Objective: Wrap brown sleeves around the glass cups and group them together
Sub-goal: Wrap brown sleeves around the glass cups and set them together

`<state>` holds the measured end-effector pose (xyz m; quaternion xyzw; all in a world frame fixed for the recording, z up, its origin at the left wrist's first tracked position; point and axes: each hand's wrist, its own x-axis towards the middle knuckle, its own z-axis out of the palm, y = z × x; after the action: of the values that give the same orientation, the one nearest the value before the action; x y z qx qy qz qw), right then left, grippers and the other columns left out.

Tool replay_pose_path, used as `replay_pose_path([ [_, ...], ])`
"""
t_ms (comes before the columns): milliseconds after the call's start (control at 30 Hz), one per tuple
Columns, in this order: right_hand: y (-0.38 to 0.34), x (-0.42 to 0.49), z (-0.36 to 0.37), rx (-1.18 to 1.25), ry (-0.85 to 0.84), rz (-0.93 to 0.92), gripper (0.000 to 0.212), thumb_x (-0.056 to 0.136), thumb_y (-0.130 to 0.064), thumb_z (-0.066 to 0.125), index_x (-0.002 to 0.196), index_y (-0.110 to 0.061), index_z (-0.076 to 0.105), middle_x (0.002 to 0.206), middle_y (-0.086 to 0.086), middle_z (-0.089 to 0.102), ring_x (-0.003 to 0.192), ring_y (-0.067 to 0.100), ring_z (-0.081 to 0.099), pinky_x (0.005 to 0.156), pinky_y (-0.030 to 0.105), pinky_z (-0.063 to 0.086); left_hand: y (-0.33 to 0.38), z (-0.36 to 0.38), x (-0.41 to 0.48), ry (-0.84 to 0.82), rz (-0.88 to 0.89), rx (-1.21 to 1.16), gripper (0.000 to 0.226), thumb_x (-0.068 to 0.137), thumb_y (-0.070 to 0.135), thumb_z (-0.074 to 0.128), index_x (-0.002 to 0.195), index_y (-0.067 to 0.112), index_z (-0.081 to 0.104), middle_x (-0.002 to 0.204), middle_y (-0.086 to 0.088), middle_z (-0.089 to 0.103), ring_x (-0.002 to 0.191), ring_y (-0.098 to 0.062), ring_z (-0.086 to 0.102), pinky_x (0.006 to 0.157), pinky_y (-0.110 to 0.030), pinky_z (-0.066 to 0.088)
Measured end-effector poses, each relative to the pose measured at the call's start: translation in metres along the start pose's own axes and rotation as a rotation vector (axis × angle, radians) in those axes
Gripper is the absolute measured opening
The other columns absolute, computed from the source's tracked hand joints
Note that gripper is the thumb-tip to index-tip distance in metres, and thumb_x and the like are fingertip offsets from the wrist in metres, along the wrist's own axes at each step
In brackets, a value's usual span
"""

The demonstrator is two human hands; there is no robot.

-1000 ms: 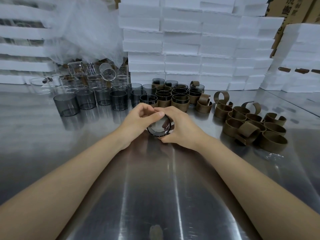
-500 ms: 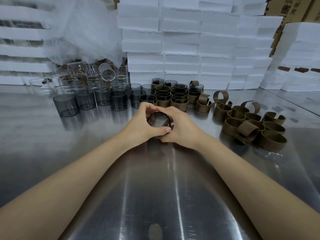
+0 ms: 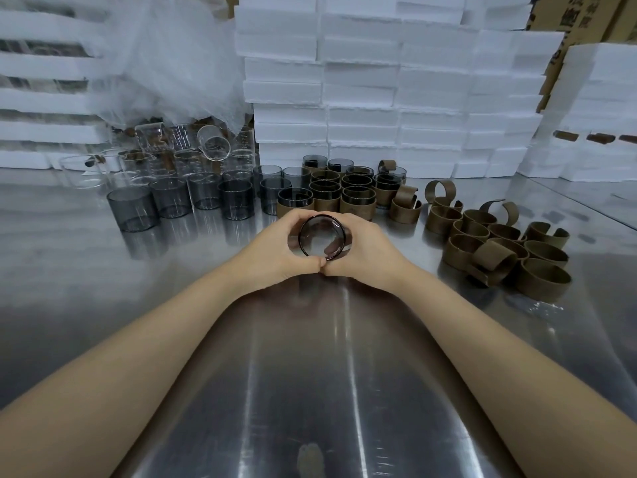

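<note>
Gripping the glass cup [image 3: 321,238] at frame centre with curled fingers [image 3: 292,217] of left hand [image 3: 272,251] and right hand [image 3: 370,251]; probably stiff, slick and fragile, so best held round the sidewall.

The left grip [image 3: 272,251] and right grip [image 3: 370,251] cover the wall of the glass cup [image 3: 319,236], so any sleeve there is hidden; both forearms [image 3: 144,370] run off the lower edge, and cardboard boxes [image 3: 582,15] are cropped top right.

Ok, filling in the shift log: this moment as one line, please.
held: dark glass cup | left grip: holds cup | right grip: holds cup | sleeved cups: behind hands | loose sleeves: right side
</note>
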<state>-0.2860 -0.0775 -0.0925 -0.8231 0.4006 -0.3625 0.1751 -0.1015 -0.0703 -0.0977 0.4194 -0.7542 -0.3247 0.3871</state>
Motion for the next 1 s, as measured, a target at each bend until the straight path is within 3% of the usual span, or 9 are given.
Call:
replay_pose_path([
  [133, 0.002, 0.0, 0.001, 0.022, 0.007, 0.013, 0.067, 0.061, -0.011, 0.082, 0.121, -0.033, 0.063, 0.097, -0.031, 0.058, 0.094, -0.02, 0.05, 0.079, 0.0, 0.036, 0.0, -0.003, 0.0, -0.034, 0.025, -0.1, 0.058, 0.073, 0.005, 0.073, 0.118, 0.037, 0.057, 0.112, 0.025, 0.068, 0.111, 0.003, 0.061, 0.095, -0.015, 0.047],
  [300, 0.007, 0.002, 0.001, 0.027, -0.003, 0.026, 0.067, 0.061, -0.015, 0.083, 0.119, -0.039, 0.062, 0.101, -0.029, 0.059, 0.099, -0.017, 0.051, 0.08, 0.0, 0.036, -0.003, -0.007, 0.002, -0.06, 0.032, -0.145, 0.064, 0.081, -0.016, 0.063, 0.116, 0.038, 0.059, 0.109, 0.026, 0.069, 0.109, 0.005, 0.062, 0.087, -0.009, 0.045],
  [500, 0.004, 0.0, -0.001, 0.036, -0.008, 0.013, 0.064, 0.061, -0.014, 0.082, 0.109, -0.049, 0.061, 0.097, -0.047, 0.056, 0.097, -0.022, 0.051, 0.078, -0.002, 0.036, -0.008, -0.013, 0.002, -0.092, 0.005, -0.265, 0.049, 0.091, -0.012, 0.05, 0.13, 0.016, 0.061, 0.126, 0.002, 0.067, 0.123, -0.011, 0.058, 0.104, -0.024, 0.045],
  [600, 0.004, -0.001, 0.0, 0.039, -0.008, 0.027, 0.065, 0.062, -0.016, 0.085, 0.104, -0.056, 0.056, 0.099, -0.036, 0.057, 0.095, -0.016, 0.051, 0.078, -0.003, 0.034, -0.01, -0.011, 0.003, -0.062, -0.043, -0.414, 0.046, 0.094, -0.009, 0.037, 0.124, 0.012, 0.065, 0.124, -0.003, 0.068, 0.122, -0.015, 0.059, 0.102, -0.025, 0.047],
  [667, 0.005, -0.001, 0.0, 0.03, -0.015, 0.033, 0.066, 0.063, -0.016, 0.086, 0.112, -0.047, 0.055, 0.109, -0.027, 0.052, 0.101, -0.009, 0.048, 0.08, -0.004, 0.033, -0.009, -0.01, 0.005, -0.028, -0.079, -0.434, 0.043, 0.096, -0.004, 0.034, 0.123, 0.01, 0.065, 0.123, -0.002, 0.069, 0.12, -0.013, 0.06, 0.097, -0.023, 0.05],
  [733, 0.004, -0.002, 0.0, 0.067, -0.017, 0.035, 0.063, 0.064, -0.014, 0.086, 0.104, -0.05, 0.054, 0.107, -0.031, 0.054, 0.102, -0.01, 0.049, 0.081, -0.003, 0.033, -0.009, -0.008, 0.007, -0.013, -0.087, -0.422, 0.041, 0.099, 0.001, 0.034, 0.122, 0.014, 0.065, 0.122, 0.001, 0.069, 0.118, -0.011, 0.061, 0.097, -0.023, 0.049],
  [800, 0.004, -0.002, 0.001, 0.182, -0.007, 0.074, 0.06, 0.067, -0.013, 0.086, 0.104, -0.049, 0.054, 0.107, -0.034, 0.058, 0.103, -0.014, 0.053, 0.083, 0.002, 0.039, -0.007, -0.006, 0.007, -0.003, -0.078, -0.383, 0.038, 0.103, 0.008, 0.036, 0.129, 0.019, 0.061, 0.126, 0.003, 0.067, 0.119, -0.009, 0.06, 0.101, -0.025, 0.047],
  [900, 0.002, -0.002, 0.004, 0.658, -0.028, 0.288, 0.055, 0.08, -0.023, 0.076, 0.126, -0.022, 0.047, 0.122, 0.0, 0.059, 0.107, 0.013, 0.065, 0.086, 0.026, 0.055, -0.004, -0.002, 0.001, -0.038, -0.022, -0.229, 0.039, 0.101, 0.037, 0.044, 0.139, 0.037, 0.048, 0.138, 0.014, 0.057, 0.123, 0.004, 0.053, 0.093, -0.008, 0.043],
  [1000, -0.005, 0.001, 0.003, 1.055, -0.165, 0.472, 0.06, 0.084, -0.049, 0.056, 0.128, -0.009, 0.048, 0.108, 0.016, 0.067, 0.082, 0.027, 0.072, 0.069, 0.028, 0.058, -0.002, 0.001, -0.002, -0.045, 0.018, -0.1, 0.066, 0.086, 0.052, 0.054, 0.143, 0.05, 0.023, 0.16, 0.018, 0.021, 0.138, 0.008, 0.032, 0.105, -0.009, 0.032],
])
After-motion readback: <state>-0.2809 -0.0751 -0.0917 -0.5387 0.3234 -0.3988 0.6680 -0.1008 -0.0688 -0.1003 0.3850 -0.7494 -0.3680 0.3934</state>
